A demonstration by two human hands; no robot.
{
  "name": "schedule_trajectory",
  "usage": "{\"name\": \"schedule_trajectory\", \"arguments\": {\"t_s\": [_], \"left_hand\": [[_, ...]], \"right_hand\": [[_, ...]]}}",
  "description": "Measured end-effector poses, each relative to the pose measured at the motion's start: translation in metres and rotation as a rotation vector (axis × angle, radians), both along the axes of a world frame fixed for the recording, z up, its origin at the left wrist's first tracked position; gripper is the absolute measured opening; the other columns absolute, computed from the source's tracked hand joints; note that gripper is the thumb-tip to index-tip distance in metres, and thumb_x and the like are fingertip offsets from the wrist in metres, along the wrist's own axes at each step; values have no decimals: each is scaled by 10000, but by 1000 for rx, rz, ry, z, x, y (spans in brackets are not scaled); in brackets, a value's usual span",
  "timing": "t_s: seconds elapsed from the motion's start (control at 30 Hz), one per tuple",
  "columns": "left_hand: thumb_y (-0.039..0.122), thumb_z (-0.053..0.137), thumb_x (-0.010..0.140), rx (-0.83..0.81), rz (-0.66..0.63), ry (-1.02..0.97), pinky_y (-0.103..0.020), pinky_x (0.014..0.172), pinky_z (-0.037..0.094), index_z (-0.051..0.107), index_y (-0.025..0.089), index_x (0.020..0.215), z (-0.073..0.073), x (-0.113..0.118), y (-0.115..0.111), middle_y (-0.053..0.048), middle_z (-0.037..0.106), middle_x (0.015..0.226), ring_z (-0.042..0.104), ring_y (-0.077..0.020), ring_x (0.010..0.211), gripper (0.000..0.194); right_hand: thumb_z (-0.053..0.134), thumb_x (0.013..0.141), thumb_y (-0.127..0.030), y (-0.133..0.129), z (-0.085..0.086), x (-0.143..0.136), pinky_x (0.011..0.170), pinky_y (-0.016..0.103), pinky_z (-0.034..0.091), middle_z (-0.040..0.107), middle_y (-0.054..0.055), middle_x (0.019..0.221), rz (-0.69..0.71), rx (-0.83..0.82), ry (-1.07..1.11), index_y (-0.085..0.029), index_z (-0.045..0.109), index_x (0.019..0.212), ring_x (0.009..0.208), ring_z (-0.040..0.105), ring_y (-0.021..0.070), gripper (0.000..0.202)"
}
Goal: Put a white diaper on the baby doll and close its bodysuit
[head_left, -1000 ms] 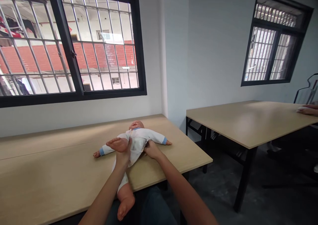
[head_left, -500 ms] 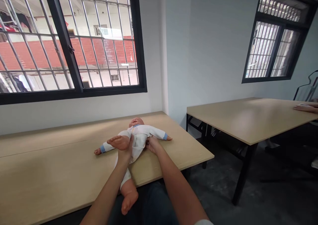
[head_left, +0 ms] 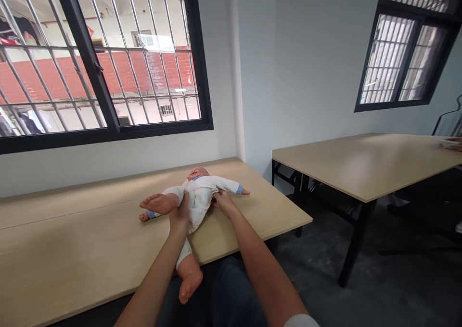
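Grey-white wall and a barred window [head_left: 88, 52] rise behind the table [head_left: 90, 250], and a second table [head_left: 361, 165] stands beyond its right end. On the table, toward that right end, lies the doll [head_left: 200, 202], face up, head toward the table's far edge. My left hand [head_left: 179, 216] is wrapped round the raised leg [head_left: 160, 203], thumb along it, holding it clear of the tabletop. My right hand [head_left: 224, 203] is bent in at the doll's waist, on the side toward the table's right end; its fingertips are tucked from sight, so I cannot tell whether they pinch the white cloth [head_left: 199, 216] or only press there.

What has just changed is the raised leg: I have swung it outward, so its foot points toward the table's left side. That leaves the doll's front and the cloth between my hands easier to see.

Against the earlier frames, the foot sits farther left over the table, my right hand has hardly left its spot, and the other leg [head_left: 189, 271] hangs past the table's near edge as before.
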State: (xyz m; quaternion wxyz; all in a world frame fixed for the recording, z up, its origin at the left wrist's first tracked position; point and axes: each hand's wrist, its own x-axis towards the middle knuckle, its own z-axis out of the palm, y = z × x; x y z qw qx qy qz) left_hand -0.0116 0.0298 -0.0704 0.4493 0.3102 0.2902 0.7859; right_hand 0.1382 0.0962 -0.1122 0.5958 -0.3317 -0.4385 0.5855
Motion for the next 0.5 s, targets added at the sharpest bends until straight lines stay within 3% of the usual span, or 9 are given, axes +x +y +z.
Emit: {"name": "schedule_trajectory", "arguments": {"t_s": [0.1, 0.2, 0.37, 0.5], "left_hand": [[329, 777, 792, -19, 82, 16, -378, 1065, 487, 698, 142, 1033, 2, 3, 2, -127, 669, 1258, 566, -261, 1266, 316], [327, 753, 824, -12, 124, -40, -376, 995, 539, 680, 145, 1100, 6, 5, 2, -128, 662, 1275, 618, -243, 1194, 339], [306, 734, 847, -20, 119, -132, -361, 917, 584, 675, 152, 1120, 9, 0, 2, -108, 684, 1221, 672, -206, 1088, 319], [341, 735, 844, -8, 120, -147, -364, 926, 581, 660, 161, 1162, 7, -4, 4, -102, 690, 1200, 659, -213, 1120, 372]], "right_hand": [[670, 807, -317, -12, 7, 0, 753, 356, 575, 713, 84, 1000, 166, -6, -10, -217, 607, 1165, 863, 688, 208, 377], [733, 748, -240, -17, 9, 2, 794, 376, 571, 712, 75, 929, 256, -15, -13, -209, 617, 1118, 810, 689, 199, 389], [724, 731, -197, -13, 6, 7, 750, 317, 548, 672, 44, 783, 210, -30, -32, -185, 631, 843, 737, 643, 154, 147], [751, 710, -217, -17, 8, 6, 691, 275, 512, 692, 59, 913, 151, 39, -60, -197, 666, 1018, 813, 642, 169, 321]]}}
